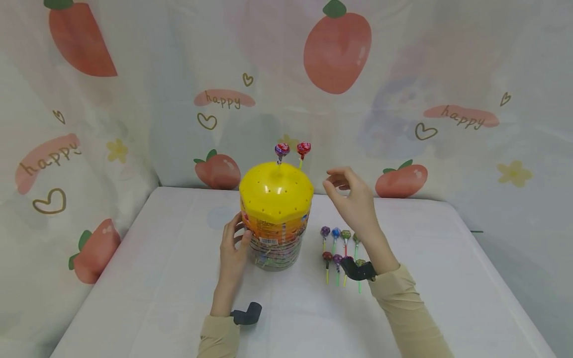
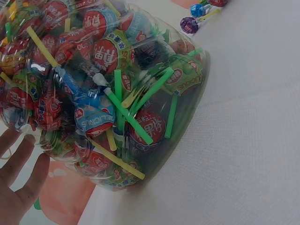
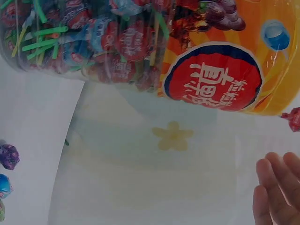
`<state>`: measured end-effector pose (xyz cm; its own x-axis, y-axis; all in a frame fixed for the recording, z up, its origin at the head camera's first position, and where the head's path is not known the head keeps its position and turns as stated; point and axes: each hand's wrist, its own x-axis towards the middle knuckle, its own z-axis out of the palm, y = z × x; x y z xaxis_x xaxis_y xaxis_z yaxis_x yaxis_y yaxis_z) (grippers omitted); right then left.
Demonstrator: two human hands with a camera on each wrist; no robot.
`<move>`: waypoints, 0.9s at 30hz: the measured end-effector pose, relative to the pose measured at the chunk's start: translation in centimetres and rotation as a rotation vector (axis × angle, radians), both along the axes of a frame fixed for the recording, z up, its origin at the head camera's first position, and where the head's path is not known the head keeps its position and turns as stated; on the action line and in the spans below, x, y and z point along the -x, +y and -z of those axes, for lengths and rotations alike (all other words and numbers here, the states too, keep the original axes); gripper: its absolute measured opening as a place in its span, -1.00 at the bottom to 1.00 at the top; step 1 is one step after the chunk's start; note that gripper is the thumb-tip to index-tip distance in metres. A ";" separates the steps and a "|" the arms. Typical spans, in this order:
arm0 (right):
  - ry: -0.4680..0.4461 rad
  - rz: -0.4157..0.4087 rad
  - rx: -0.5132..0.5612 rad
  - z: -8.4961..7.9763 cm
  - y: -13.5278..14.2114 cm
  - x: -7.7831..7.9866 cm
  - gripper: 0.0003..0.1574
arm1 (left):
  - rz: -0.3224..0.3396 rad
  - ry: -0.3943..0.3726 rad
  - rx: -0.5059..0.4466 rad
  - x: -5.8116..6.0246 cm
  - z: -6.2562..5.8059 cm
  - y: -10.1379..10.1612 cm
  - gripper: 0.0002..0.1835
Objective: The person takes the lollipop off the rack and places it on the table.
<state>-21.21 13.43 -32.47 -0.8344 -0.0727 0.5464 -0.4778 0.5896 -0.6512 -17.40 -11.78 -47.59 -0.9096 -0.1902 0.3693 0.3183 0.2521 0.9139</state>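
A clear ridged jar [image 1: 275, 254] packed with wrapped lollipops stands upright, with a yellow domed lid [image 1: 275, 191] full of small holes. Two lollipops, one purple and red [image 1: 282, 149] and one red [image 1: 304, 149], stick up at the lid's back edge. At the jar's left side is my left hand [image 1: 234, 253], its fingertips touching the wall and its fingers fairly straight in the left wrist view. My right hand [image 1: 355, 199] hovers right of the lid, fingers loosely bent, with nothing visible between them.
Several loose lollipops [image 1: 336, 233] lie in two rows on the white table [image 1: 179, 278], right of the jar and partly behind my right forearm. Behind the table hangs a cloth backdrop [image 1: 286, 59] printed with fruit and hearts.
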 end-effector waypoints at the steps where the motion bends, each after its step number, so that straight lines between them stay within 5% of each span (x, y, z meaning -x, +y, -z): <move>1: 0.007 -0.020 0.014 -0.2 -0.1 0.1 -0.63 | 0.000 0.002 0.000 0.0 0.0 0.0 -0.44; 27: 0.004 -0.158 0.144 -3.3 -3.7 2.9 -0.49 | -0.007 0.018 0.004 0.1 0.1 0.0 -0.45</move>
